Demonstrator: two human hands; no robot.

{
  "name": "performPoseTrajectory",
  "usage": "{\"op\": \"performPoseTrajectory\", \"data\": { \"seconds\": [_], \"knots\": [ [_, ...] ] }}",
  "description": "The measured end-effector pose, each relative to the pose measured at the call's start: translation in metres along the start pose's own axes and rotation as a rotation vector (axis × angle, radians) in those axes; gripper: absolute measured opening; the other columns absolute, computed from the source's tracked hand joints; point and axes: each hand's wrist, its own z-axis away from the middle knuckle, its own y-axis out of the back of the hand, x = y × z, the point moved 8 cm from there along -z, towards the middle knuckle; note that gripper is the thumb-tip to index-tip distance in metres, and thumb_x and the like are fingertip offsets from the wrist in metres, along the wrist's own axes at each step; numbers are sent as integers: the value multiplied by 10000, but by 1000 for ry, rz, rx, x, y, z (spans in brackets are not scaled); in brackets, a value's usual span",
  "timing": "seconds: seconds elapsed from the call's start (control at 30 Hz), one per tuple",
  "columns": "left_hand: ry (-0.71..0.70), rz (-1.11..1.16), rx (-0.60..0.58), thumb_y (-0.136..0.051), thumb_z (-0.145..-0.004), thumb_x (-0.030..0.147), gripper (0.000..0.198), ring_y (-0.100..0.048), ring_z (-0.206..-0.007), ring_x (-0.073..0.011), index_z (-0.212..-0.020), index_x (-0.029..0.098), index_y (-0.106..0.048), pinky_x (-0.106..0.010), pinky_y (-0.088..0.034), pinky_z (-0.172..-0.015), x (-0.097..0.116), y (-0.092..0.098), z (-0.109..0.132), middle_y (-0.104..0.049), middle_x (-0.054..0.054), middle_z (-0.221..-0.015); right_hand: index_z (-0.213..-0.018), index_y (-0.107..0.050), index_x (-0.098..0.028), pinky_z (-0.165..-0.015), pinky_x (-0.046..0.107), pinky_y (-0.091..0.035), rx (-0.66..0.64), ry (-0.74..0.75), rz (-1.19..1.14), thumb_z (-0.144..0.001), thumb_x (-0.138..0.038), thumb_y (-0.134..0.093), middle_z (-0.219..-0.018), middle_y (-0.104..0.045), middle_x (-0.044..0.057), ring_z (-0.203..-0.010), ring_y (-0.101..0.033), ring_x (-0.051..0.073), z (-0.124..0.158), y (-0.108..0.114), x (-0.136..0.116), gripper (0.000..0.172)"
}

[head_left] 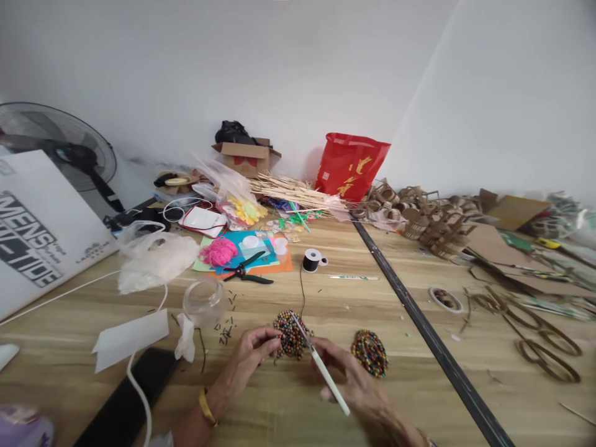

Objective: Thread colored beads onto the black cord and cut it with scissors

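A pile of small multicoloured beads (pixel 289 335) lies on the wooden table between my hands. My left hand (pixel 257 349) touches its left edge, thumb and forefinger pinched on beads. In my right hand (pixel 338 366) is a white-handled tool (pixel 329 383), its thin metal end pointing up and left over the pile. A second coil of beads (pixel 369 353) rests to the right of my right hand. Behind the pile stands a spool of black cord (pixel 311 261), its cord running down toward the beads.
Pliers (pixel 246 273) and pink yarn (pixel 218 251) lie on coloured paper at the back left. A clear jar (pixel 203 300) is left of my hands, near a black phone-like slab (pixel 128 397). A dish (pixel 446 300) sits at the right, beyond a dark strip (pixel 410 307).
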Motion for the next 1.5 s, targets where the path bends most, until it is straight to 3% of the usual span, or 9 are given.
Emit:
{"op": "performPoseTrajectory", "data": {
  "seconds": [0.13, 0.33, 0.53, 0.8, 1.23, 1.5],
  "knots": [
    [3, 2, -3, -725, -626, 344, 237, -515, -600, -140, -752, 145, -699, -245, -402, -607, -4, -3, 1, -603, 14, -592, -1306, -483, -201, -934, 397, -415, 36, 32, 229, -633, -345, -768, -1212, -557, 122, -1086, -531, 282, -1, 1, -9, 745],
    [11, 13, -12, -727, -633, 348, 250, -509, -605, -139, -766, 139, -695, -242, -392, -596, -9, -4, 1, -607, 8, -613, -1245, -525, -186, -879, 349, -443, 14, 2, 380, -595, -282, -788, -1133, -598, 95, -996, -574, 252, -1, 0, -7, 708],
    [11, 18, -56, -733, -640, 358, 241, -503, -626, -141, -744, 143, -700, -242, -384, -606, -11, -6, 2, -606, 3, -630, -1185, -568, -204, -748, 274, -467, -10, -1, 434, -576, -237, -801, -1018, -620, 42, -862, -589, 202, 0, -6, -6, 653],
    [-10, 14, -189, -735, -654, 376, 255, -490, -629, -144, -738, 136, -711, -242, -382, -610, -12, -16, 1, -614, -5, -639, -1162, -590, -206, -708, 240, -455, -2, 32, 413, -650, -224, -756, -970, -606, 27, -810, -575, 172, 1, -12, -16, 539],
    [-13, -6, -194, -729, -659, 360, 232, -517, -651, -162, -724, 140, -696, -260, -399, -641, -14, -14, -1, -641, -19, -657, -1168, -589, -199, -634, 232, -453, 21, 54, 444, -726, -318, -720, -876, -566, 26, -692, -541, 148, 0, -13, -17, 476],
    [-27, 5, -210, -732, -663, 374, 251, -522, -650, -162, -730, 134, -705, -263, -396, -647, -11, -14, -1, -652, -25, -668, -1189, -575, -200, -604, 216, -440, 20, 83, 457, -741, -206, -667, -882, -545, 27, -671, -530, 133, 1, -17, -22, 457]
  ]
}}
